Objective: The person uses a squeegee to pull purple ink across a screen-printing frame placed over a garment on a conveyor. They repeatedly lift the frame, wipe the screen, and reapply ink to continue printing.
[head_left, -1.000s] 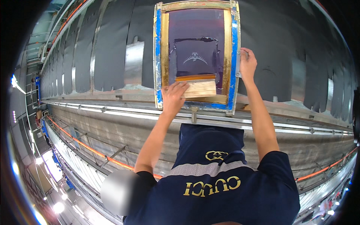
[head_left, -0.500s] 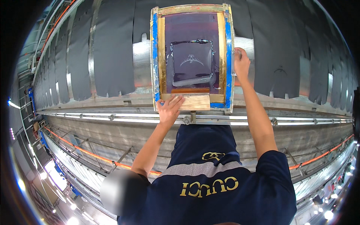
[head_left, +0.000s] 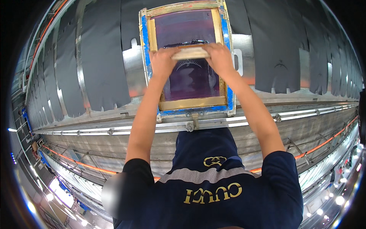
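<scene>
A screen-printing frame (head_left: 192, 111) with blue tape along its sides lies in front of me over the long bench. Across its purple mesh (head_left: 190, 87) I hold a wooden squeegee (head_left: 190, 53), level from side to side. My left hand (head_left: 163, 63) is wrapped round the squeegee's left end, and my right hand (head_left: 220, 60) grips its right end. Glossy dark ink (head_left: 192, 42) lies in a band just beyond the squeegee. A pale arched emblem (head_left: 189, 65) shows in the mesh on the near side of it. The squeegee's lower edge is hidden.
Dark flat sheets (head_left: 101, 57) lie in a row along the bench to the left, and another sheet (head_left: 277, 53) with a small dark print lies to the right. A white handle (head_left: 239, 62) stands beside the frame. Metal rails (head_left: 251, 121) run along the near edge.
My right hand has left the frame's right side and taken the squeegee's right end. The squeegee has moved from the near end to the far half of the mesh, with my left hand.
</scene>
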Tool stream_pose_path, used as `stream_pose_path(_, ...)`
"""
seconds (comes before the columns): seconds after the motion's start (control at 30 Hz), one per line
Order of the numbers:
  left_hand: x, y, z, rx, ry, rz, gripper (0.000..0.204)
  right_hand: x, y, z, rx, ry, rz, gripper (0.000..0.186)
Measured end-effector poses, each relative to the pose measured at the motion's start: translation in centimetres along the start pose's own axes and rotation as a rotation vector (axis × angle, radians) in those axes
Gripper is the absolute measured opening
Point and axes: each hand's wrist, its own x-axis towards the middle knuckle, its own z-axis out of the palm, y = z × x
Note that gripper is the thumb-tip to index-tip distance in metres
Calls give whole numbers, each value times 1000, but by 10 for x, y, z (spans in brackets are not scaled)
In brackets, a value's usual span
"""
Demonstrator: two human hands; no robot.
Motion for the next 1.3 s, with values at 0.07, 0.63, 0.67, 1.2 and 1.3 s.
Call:
stream_pose_path(0.07,-37,5,3,56,-31,-17,45,-36,-14,9,46,38,-1,51)
stream_pose_path(0.63,-7,-6,8,27,16,32,42,-26,-10,5,163,170,11,33)
stream_pose_path(0.67,-22,0,7,29,-17,25,43,-43,-16,1,167,145,34,33)
stream_pose_path(1.2,-136,41,4,-20,25,7,45,-42,95,27,560,326,647,33)
stream_pose_path(1.3,-161,39,-3,-44,-4,10,53,-31,77,19,378,326,634,28)
